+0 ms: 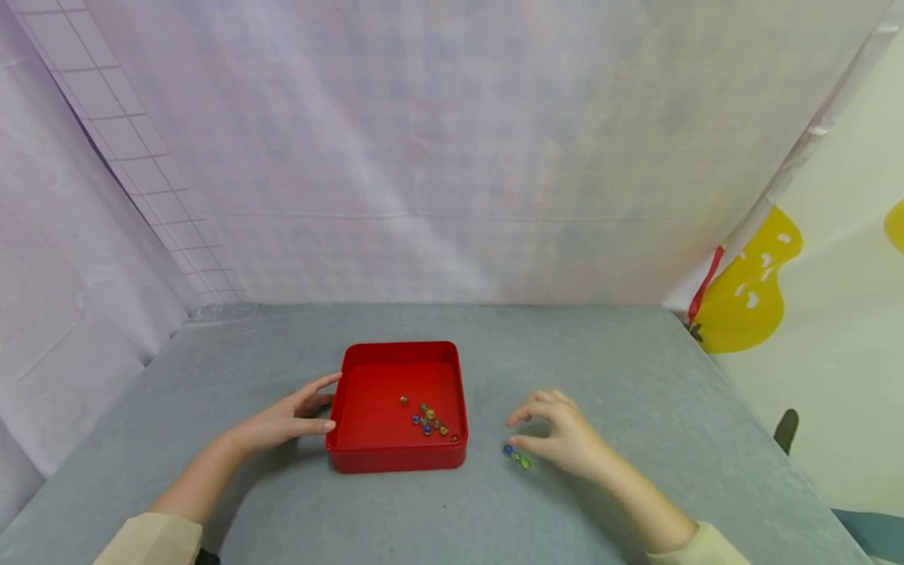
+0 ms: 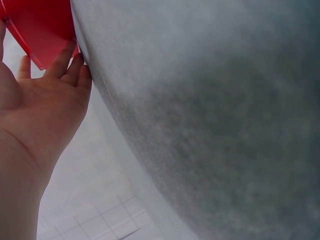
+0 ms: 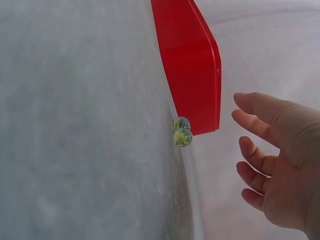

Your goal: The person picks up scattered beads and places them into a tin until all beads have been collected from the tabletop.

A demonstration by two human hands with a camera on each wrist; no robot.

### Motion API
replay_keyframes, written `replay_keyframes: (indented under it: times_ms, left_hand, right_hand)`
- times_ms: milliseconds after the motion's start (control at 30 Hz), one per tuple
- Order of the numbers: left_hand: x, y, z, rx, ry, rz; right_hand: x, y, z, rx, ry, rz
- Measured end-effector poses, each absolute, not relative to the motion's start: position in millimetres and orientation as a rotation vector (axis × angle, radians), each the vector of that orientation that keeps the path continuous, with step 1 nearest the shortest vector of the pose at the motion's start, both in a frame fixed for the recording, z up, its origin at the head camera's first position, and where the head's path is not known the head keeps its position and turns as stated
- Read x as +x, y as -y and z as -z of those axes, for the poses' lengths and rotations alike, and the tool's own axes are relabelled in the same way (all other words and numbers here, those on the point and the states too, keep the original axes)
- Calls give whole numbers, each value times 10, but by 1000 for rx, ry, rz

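Observation:
A square red tray [image 1: 397, 461] stands on the grey table, with several glass marbles [image 1: 430, 414] gathered toward its right front part. My left hand [image 1: 286, 418] rests its fingers and thumb against the tray's left side; in the left wrist view the straight fingers reach along the red wall [image 2: 42, 32]. To the right of the tray, a blue marble [image 1: 508, 450] and green marbles [image 1: 525, 463] lie close together on the cloth. Just above and beside them hovers my right hand [image 1: 565, 439], fingers loosely bent and thumb apart. Nothing sits between those fingers in the right wrist view.
Grey cloth [image 1: 297, 518] covers the table. A pale curtain [image 1: 452, 157] hangs along its far edge, and another sheet [image 1: 71, 259] hangs at the left. On the right is a white sheet [image 1: 833, 337] with a yellow printed shape [image 1: 752, 302].

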State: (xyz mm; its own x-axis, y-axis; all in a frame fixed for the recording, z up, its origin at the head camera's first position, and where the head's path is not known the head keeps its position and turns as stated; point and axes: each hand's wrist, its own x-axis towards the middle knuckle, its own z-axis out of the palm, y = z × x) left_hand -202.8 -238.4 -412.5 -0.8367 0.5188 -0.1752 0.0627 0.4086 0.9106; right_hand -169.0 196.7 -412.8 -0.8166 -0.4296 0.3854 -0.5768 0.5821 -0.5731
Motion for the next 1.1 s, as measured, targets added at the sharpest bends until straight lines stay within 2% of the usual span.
replay_keyframes:
  times_ms: [1100]
  left_hand:
    - [-2030, 2391, 4122, 493, -2227, -1416]
  right_hand:
    - [-1588, -2175, 4218, 960, 2691, -871]
